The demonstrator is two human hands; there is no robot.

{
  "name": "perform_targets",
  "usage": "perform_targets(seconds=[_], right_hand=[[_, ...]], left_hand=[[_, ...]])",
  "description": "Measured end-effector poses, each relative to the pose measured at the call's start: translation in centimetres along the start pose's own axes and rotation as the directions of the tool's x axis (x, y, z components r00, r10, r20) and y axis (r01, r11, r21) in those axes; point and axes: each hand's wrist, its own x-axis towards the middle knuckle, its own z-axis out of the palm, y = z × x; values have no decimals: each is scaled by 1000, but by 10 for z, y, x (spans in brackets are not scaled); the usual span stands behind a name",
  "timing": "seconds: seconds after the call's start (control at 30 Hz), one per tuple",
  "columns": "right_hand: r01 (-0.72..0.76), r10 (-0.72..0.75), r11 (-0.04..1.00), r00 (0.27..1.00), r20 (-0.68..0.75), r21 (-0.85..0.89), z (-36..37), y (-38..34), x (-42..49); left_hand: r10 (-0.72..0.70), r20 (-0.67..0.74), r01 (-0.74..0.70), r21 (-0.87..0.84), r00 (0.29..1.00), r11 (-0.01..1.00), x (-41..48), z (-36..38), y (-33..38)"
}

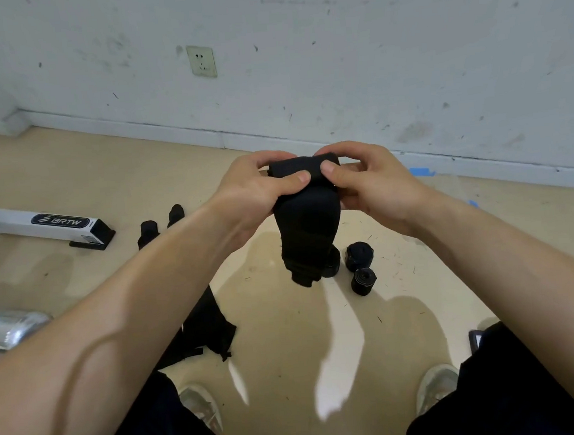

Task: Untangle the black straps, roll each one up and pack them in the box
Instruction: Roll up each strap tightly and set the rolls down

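A wide black strap [308, 222] hangs in the air in front of me, its top end partly rolled. My left hand [256, 189] pinches the roll from the left and my right hand [368, 180] pinches it from the right, thumbs on the near side. The loose end dangles down toward the floor. Rolled black straps [360, 255] [363, 281] lie on the floor just right of the hanging end. Two more rolled straps [148, 232] [175, 213] lie further left. A loose heap of black straps [205, 330] lies below my left forearm. No box is in view.
A white bar marked BRTW [44, 225] with a black end cap lies on the floor at left, a shiny metal tube [5, 327] nearer me. A white wall with a socket [202, 61] stands behind. My shoes [201, 407] [436, 385] and dark trouser legs fill the bottom.
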Motion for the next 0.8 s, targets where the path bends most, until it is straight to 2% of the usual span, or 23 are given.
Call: perform_targets(seconds=[0.1,0.27,0.4,0.57,0.67,0.8], right_hand=[[25,-26,999,999,-27,-38,1,2,1],[47,-49,998,997,-62,-29,1,4,0],[43,-43,999,998,-45,7,-1,4,0],[-77,77,986,997,3,148,-2,-1,2],[-42,45,993,999,-22,114,-2,1,3],[14,-10,994,999,-35,111,-3,4,4]], left_hand=[[30,-6,-29,63,1000,998,1,0,-6],[38,77,-48,137,996,989,0,3,-10],[84,98,-93,86,992,992,2,3,-10],[115,94,-121,59,989,991,3,6,-11],[106,106,-113,56,989,992,2,8,-12],[42,112,-39,-32,993,999,3,8,-11]])
